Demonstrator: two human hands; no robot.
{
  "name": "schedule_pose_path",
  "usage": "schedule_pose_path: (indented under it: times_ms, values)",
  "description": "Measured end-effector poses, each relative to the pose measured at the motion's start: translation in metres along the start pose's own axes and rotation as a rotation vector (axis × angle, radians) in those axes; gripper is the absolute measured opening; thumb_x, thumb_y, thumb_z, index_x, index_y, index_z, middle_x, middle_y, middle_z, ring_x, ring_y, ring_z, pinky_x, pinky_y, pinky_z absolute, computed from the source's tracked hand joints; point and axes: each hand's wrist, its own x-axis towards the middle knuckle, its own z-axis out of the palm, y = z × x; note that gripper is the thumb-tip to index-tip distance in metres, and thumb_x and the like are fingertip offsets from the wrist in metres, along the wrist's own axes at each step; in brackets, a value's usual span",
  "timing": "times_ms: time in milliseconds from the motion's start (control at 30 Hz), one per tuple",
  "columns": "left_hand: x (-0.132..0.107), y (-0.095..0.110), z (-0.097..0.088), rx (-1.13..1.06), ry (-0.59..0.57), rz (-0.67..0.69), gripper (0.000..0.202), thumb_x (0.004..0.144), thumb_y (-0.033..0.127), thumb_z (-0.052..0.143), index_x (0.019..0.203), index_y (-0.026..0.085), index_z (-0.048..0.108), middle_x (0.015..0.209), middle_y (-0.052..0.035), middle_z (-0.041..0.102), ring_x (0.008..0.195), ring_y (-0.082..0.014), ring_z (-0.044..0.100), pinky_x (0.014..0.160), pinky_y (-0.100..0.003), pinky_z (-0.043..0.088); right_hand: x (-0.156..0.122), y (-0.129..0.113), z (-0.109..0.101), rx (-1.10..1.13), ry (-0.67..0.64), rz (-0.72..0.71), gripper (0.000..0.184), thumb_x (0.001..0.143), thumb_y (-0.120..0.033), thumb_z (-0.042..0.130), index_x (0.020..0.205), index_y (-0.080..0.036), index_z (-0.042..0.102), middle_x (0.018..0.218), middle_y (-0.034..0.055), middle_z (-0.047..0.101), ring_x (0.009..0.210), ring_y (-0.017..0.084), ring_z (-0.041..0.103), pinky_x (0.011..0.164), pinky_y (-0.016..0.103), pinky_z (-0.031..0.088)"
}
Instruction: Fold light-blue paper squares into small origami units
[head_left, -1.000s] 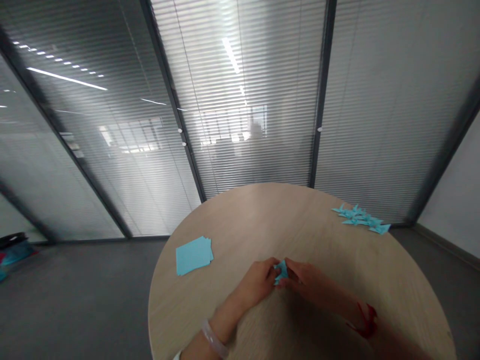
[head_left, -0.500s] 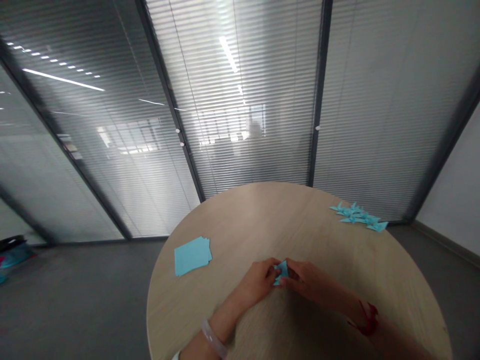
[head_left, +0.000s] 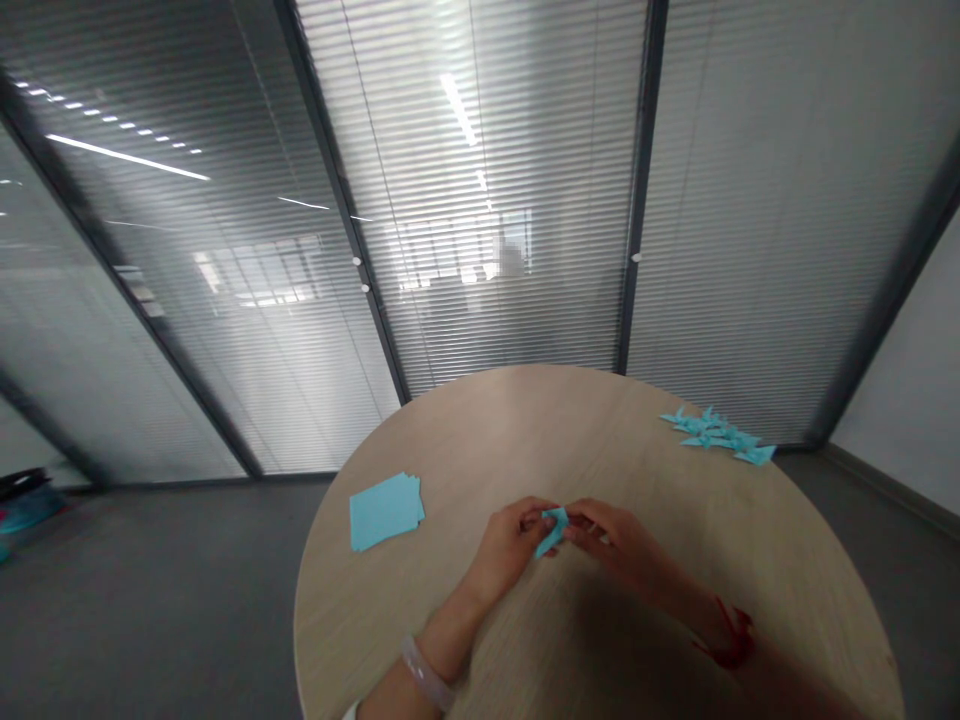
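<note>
Compared with half a second ago, the folded blue paper [head_left: 556, 535] sits slightly closer to the stack of blue sheets [head_left: 384, 513], its lower end now slanting toward that stack; the left hand [head_left: 510, 543] and right hand [head_left: 621, 540] are more nearly abreast of it.

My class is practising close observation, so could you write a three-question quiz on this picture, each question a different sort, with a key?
1. True or false: the origami cranes lie nearer the right hand than the left hand.
2. Which wrist wears the red bracelet: (a) left or (b) right?
3. Fill in: both hands hold a folded piece of blue ___.

Key: 1. True. 2. (b) right. 3. paper.
</note>
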Motion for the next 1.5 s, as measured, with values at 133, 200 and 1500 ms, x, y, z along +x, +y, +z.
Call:
schedule_pose_path:
  times_ms: [133, 200, 1500]
  values:
    - [-0.001, 0.004, -0.001, 0.000, 0.048, 0.025, 0.030, 0.073, 0.038, 0.068, 0.091, 0.014, 0.070, 0.077, -0.0067, 0.071, 0.069, -0.0179, 0.064, 0.065, -0.028, 0.047, 0.002, 0.007, 0.000, 0.003, 0.068, -0.009, 0.028, 0.086, -0.039, 0.052, 0.093, -0.016, 0.065, 0.088, 0.0094, 0.071, 0.081, 0.022, 0.067, 0.071, 0.031, 0.052]
    - [0.000, 0.004, -0.001, -0.043, 0.053, 0.018, 0.029, 0.071, 0.036, 0.069, 0.090, 0.014, 0.070, 0.076, -0.0059, 0.072, 0.069, -0.0173, 0.064, 0.066, -0.027, 0.047, 0.003, 0.008, -0.001, 0.004, 0.092, -0.004, 0.027, 0.085, -0.039, 0.053, 0.091, -0.017, 0.065, 0.088, 0.0094, 0.071, 0.081, 0.022, 0.067, 0.071, 0.031, 0.052]
    - [-0.009, 0.022, 0.012, -0.273, 0.157, -0.005, 0.044, 0.063, 0.039, 0.078, 0.097, 0.013, 0.068, 0.055, 0.0002, 0.067, 0.052, -0.0133, 0.060, 0.059, -0.025, 0.046, 0.004, 0.002, -0.003, 0.314, 0.147, 0.113, 0.028, 0.073, -0.045, 0.063, 0.063, -0.020, 0.056, 0.056, -0.0019, 0.058, 0.055, 0.015, 0.055, 0.056, 0.026, 0.045]
